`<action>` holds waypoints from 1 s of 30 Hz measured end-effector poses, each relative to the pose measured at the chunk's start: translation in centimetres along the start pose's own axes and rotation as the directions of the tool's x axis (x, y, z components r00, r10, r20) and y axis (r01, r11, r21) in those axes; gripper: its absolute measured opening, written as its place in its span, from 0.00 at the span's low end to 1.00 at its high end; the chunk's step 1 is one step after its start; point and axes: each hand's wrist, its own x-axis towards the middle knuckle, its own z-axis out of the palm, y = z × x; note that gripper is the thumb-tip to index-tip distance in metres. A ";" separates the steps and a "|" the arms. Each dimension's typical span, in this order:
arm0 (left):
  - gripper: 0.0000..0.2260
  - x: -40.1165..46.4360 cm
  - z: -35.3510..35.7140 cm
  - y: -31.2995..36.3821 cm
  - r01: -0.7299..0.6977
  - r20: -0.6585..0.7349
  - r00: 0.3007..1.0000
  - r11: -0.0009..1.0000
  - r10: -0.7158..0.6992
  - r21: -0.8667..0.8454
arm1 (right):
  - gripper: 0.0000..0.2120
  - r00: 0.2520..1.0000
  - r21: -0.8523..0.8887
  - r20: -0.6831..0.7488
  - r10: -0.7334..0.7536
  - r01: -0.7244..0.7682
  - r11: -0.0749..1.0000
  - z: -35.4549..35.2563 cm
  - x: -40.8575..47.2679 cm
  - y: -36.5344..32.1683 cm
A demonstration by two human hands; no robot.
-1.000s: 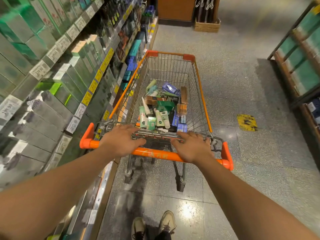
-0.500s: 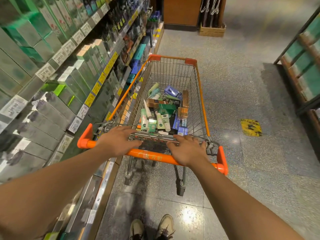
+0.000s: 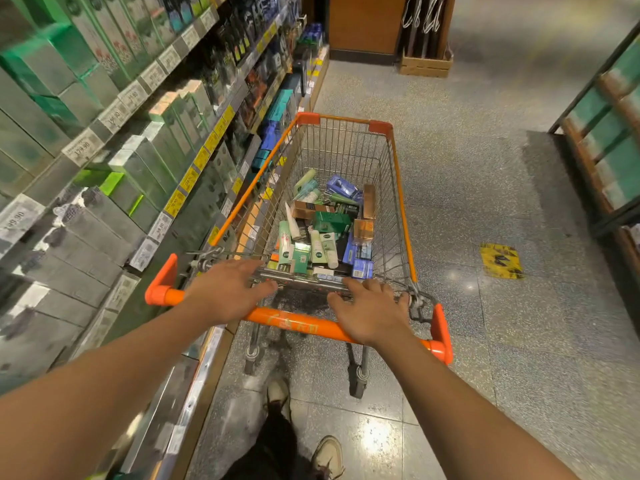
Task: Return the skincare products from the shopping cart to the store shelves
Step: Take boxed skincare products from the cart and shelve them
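Observation:
A wire shopping cart (image 3: 403, 209) with orange trim stands in the aisle, close alongside the left store shelves (image 3: 138, 140). Its basket holds several skincare products (image 3: 325, 233): green, white and blue boxes and tubes, plus some copper-coloured boxes. My left hand (image 3: 225, 296) rests on the left part of the orange handle (image 3: 294, 323), fingers stretched forward over the metal bar behind it. My right hand (image 3: 370, 313) lies on the right part of the handle, fingers spread and touching the same bar. Neither hand holds a product.
The left shelves carry rows of green and grey boxed products with price tags. Another shelf unit (image 3: 606, 133) stands at the right. A yellow floor sticker (image 3: 500, 260) lies right of the cart. A wooden crate (image 3: 426, 64) sits far ahead. My shoe (image 3: 327, 455) is below.
The cart and I have moved forward along the left shelves, and my feet have shifted in a step. Both hands stay on the handle.

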 end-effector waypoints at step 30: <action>0.25 22.8 -3.5 0.2 0.127 0.238 0.971 0.888 -0.021 -0.442 | 0.24 0.987 0.232 0.020 0.157 -0.157 0.960 -2.9 22.2 -1.4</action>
